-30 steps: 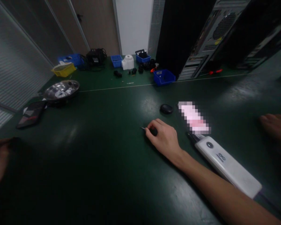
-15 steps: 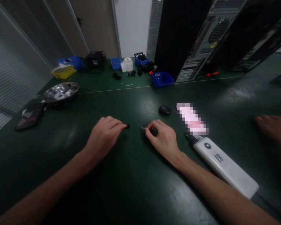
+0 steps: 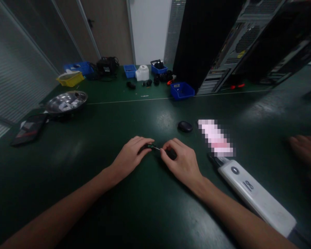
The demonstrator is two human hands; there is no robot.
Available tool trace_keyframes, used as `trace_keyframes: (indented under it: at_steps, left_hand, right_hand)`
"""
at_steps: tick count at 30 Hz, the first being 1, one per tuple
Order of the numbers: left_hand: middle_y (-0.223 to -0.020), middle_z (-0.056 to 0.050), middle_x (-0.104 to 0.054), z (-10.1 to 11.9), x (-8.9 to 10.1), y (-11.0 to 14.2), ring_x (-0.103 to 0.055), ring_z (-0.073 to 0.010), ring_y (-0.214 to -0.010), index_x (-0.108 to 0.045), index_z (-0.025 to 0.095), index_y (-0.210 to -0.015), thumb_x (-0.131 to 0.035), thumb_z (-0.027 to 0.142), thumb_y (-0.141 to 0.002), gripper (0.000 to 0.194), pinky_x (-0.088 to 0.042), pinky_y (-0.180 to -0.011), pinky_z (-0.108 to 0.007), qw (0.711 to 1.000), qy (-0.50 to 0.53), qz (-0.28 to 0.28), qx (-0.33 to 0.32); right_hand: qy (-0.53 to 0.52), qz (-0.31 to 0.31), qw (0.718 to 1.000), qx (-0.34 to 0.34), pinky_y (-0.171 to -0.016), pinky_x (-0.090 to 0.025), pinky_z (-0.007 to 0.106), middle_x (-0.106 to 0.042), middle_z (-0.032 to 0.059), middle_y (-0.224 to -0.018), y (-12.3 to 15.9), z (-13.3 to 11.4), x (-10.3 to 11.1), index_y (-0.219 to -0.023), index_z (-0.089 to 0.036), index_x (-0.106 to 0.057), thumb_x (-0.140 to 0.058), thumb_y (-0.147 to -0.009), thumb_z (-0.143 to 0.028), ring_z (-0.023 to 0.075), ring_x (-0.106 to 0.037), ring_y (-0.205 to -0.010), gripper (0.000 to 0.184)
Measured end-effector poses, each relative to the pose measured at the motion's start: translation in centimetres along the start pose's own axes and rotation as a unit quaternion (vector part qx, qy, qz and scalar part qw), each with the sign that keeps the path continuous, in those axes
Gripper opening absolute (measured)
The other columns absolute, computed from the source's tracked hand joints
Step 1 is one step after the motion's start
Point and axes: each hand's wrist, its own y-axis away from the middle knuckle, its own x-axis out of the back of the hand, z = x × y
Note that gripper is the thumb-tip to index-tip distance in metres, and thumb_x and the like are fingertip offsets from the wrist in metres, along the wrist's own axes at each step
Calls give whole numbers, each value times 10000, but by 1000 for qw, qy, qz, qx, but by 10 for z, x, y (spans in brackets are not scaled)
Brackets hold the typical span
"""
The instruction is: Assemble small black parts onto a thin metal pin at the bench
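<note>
My left hand [image 3: 132, 153] is closed, pinching a small dark part with a green face [image 3: 150, 146] between thumb and fingers. Just to its right, my right hand [image 3: 181, 156] grips a thin metal-tipped tool [image 3: 157, 148] by the fingertips. The tool's tip points left and meets the small part or lies right beside it; I cannot tell which. Most of the tool is hidden in the hand, so its kind does not show. A black computer mouse [image 3: 185, 126] lies on the green table [image 3: 114, 121], beyond my right hand.
A white power strip [image 3: 257, 193] and a pixelated pink-white object [image 3: 215, 138] lie at right. Another person's hand [image 3: 306, 147] rests at the right edge. A metal bowl [image 3: 79, 100] stands at left, a blue bin [image 3: 181, 92] behind, and open computer cases [image 3: 224, 64] at back right.
My left hand has moved right and turned, bringing the small part up to the tool's tip, and its green face now shows. My right hand keeps its grip. The view has shifted slightly.
</note>
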Motion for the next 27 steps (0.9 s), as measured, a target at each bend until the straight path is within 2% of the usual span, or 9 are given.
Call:
trace_keyframes:
  at_steps: [6, 10, 17, 22, 27]
  left_hand:
    - [-1204, 26, -671, 0, 1, 1, -569, -133, -1151, -659, 310, -1193, -472, 358, -997, 275, -489, -1035, -348, 1000, 13, -9, -17]
    - [-1215, -11, -683, -3, 1, 2, -581, -152, -1162, -665, 280, -1220, -462, 331, -1000, 303, -501, -1045, -376, 999, 11, 1, -51]
    - [-1192, -29, -709, -6, 2, 4, -615, -150, -1113, -666, 270, -1239, -494, 279, -991, 302, -539, -995, -379, 995, 48, 12, -91]
    - [-1203, -32, -688, -4, 0, 7, -587, -144, -1115, -640, 277, -1274, -459, 184, -991, 349, -533, -961, -357, 993, -10, -8, -122]
    - [-1191, -23, -684, -2, 0, 8, -577, -135, -1114, -641, 277, -1272, -471, 218, -993, 332, -519, -979, -345, 992, -18, -12, -128]
  right_hand:
    - [18, -1, 1000, -2, -696, -421, 282, -637, -5, -867, -1, -1, 2, -866, -234, -654, -598, -938, -317, 152, -601, -744, 124]
    - [27, -25, 999, 9, -677, -412, 284, -639, -8, -869, -1, -2, 3, -884, -240, -660, -598, -937, -324, 156, -605, -745, 117]
    - [-31, -23, 998, 40, -683, -438, 285, -651, 20, -884, -2, -2, 2, -894, -233, -645, -565, -965, -317, 170, -619, -792, 137]
    - [-15, -36, 998, 54, -686, -441, 286, -655, 20, -892, -2, -3, 2, -889, -232, -645, -562, -969, -312, 165, -618, -771, 140]
    - [-26, -34, 997, 67, -714, -448, 287, -645, 17, -896, -2, -4, 2, -890, -227, -644, -566, -965, -287, 161, -620, -779, 123]
